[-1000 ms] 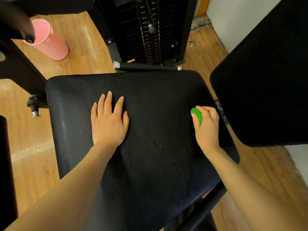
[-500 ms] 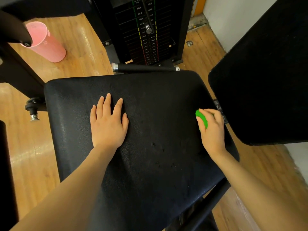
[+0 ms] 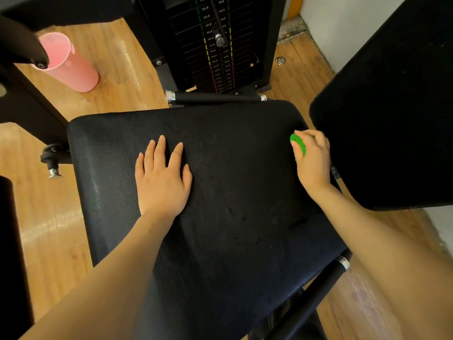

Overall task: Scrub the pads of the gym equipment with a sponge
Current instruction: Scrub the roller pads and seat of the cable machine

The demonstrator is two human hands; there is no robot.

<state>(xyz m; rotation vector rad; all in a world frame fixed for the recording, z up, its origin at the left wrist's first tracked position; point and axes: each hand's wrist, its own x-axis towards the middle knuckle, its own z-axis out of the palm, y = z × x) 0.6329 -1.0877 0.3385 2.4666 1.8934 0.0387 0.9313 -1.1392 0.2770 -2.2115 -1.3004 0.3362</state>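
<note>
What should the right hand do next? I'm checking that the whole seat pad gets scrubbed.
Probably sweep the sponge leftward across the seat pad. The right hand grips it at the pad's far right edge, so most of the surface lies to its left. The left hand rests flat on the pad, bracing it.

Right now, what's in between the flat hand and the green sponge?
In the head view, only bare black seat pad lies between the left hand and the green sponge, which the right hand grips.
</note>
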